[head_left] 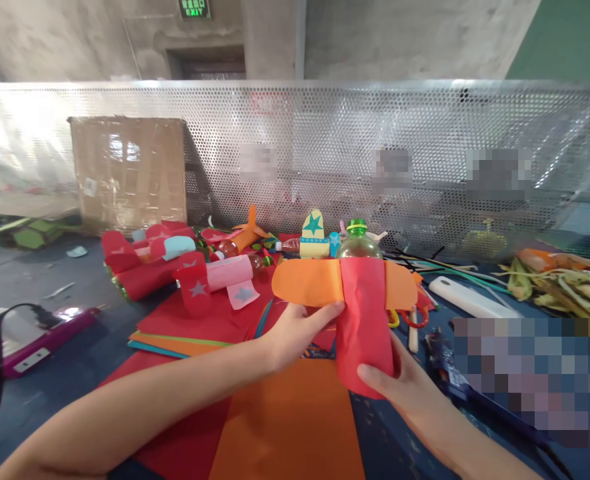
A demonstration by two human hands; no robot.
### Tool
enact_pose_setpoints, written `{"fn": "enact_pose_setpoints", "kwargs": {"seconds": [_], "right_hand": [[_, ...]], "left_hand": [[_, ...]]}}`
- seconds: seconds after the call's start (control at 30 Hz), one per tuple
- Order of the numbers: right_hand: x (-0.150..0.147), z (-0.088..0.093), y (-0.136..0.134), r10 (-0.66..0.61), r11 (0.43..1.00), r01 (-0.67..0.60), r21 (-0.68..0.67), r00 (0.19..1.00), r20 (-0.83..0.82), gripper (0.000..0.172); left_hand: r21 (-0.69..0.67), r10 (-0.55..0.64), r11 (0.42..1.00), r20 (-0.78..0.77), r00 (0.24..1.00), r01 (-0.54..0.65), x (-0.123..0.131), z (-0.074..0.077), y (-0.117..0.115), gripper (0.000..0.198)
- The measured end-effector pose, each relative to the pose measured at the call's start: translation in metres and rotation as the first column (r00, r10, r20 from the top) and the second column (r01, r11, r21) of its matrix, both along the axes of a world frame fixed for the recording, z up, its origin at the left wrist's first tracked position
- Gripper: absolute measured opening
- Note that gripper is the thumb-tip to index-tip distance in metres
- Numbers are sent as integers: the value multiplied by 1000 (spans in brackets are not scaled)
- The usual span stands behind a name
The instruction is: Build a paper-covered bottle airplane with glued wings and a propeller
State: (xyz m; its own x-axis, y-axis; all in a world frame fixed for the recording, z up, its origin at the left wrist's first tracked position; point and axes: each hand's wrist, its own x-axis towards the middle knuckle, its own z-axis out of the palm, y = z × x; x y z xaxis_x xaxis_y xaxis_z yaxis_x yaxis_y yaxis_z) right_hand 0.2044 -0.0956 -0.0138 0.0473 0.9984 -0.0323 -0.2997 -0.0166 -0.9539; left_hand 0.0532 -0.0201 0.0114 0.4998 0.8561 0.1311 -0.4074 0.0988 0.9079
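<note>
A plastic bottle [365, 327] wrapped in red paper stands upright in the air before me, its green neck at the top. One orange paper wing [307, 281] sticks out on its left, another orange wing [401, 285] on its right. My right hand [387, 379] grips the bottle low down, thumb across the front and fingers behind it. With the thumb at the joint of the left wing and bottle, my left hand [302, 330] is closed on that wing; its other fingers are partly hidden. Below lies an orange paper sheet [289, 427].
Stacked coloured paper [189, 333] and finished paper-and-bottle planes [149, 270] lie left and behind. A glue gun [489, 400], red-handled scissors [417, 317] and a white cutter-like tool [469, 298] are right. A purple power strip [39, 343] with black cable sits left; a perforated metal screen [325, 133] stands behind.
</note>
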Motion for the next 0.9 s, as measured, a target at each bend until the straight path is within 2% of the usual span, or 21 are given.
{"fn": "enact_pose_setpoints", "kwargs": {"seconds": [0.13,0.3,0.43,0.63,0.77,0.9], "right_hand": [[3,-3,0,26,999,-24,-34,998,50,72],[2,-4,-1,-26,999,29,-38,998,63,73],[1,-3,1,-72,997,75,-14,990,121,73],[5,0,1,-1,999,15,-51,967,254,75],[2,2,-3,7,999,9,-49,948,317,74],[2,3,-3,48,999,-51,-1,927,372,71]], "left_hand": [[3,-21,1000,-6,1000,21,0,-2,1,51],[3,-123,992,4,992,123,1,1,-2,51],[-30,-184,983,-42,982,183,1,5,-5,60],[-83,-84,994,-158,984,72,0,-5,1,70],[-123,-109,989,-178,978,88,-1,-6,5,62],[-195,-118,977,-153,981,87,0,-6,8,58]]}}
